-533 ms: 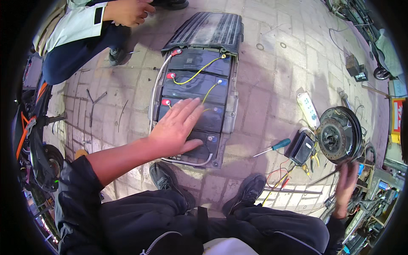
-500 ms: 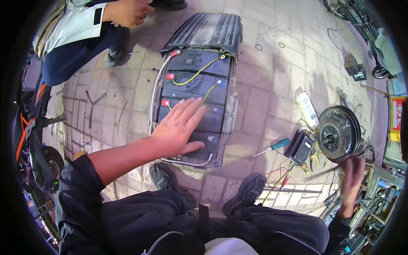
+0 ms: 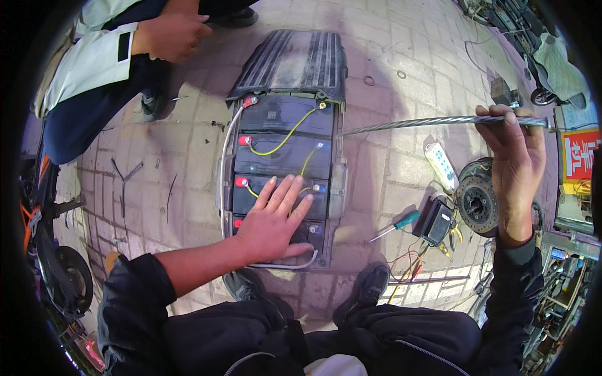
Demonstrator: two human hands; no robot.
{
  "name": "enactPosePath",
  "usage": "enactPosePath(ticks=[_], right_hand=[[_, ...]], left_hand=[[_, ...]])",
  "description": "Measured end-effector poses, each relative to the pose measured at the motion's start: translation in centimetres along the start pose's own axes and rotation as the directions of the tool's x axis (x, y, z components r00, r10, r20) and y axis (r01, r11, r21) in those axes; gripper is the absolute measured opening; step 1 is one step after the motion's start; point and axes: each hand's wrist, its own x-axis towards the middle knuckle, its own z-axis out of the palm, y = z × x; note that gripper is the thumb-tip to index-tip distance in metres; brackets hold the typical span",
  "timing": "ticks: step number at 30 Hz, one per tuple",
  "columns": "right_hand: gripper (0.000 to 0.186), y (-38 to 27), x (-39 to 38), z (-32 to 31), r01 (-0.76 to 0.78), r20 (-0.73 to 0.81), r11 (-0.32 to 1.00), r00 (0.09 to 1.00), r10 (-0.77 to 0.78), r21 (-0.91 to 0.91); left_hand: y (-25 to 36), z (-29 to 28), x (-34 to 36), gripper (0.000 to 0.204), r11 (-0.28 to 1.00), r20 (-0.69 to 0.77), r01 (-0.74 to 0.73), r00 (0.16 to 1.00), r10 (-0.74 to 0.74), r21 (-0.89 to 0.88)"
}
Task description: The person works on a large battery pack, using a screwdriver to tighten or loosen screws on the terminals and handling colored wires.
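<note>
A row of dark batteries sits in a black case on the paving between my feet, its ribbed end pointing away from me. Yellow wires run between the terminals, several of which have red caps. Along the left side curves a pale cable. Flat on the nearer batteries lies my left hand, fingers spread and holding nothing. My right hand is closed round a long twisted metal rod, raised at the right. The rod's thin end points left, close to the case's right edge.
A crouching person's hand is at the upper left. Right of the case lie a green-handled screwdriver, a black box with leads, a white power strip and a disc-brake hub.
My right hand has come up from the lower right and now holds the twisted metal rod. My left hand still rests on the batteries. The whole view has shifted slightly.
</note>
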Motion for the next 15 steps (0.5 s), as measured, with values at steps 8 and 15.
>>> enactPosePath(ticks=[8,15], right_hand=[[0.015,2.5,2.1,1.5,-0.1,0.008,0.995,0.995,0.1,0.022],[0.023,4.4,1.6,2.1,0.042,-0.017,0.993,0.999,-0.041,0.114]], left_hand=[[-0.3,0.3,0.2,0.096,0.999,0.006,-0.001,1.0,0.001,-0.038],[-0.4,0.6,-0.1,0.095,1.0,0.007,-0.001,1.0,0.001,-0.03]])
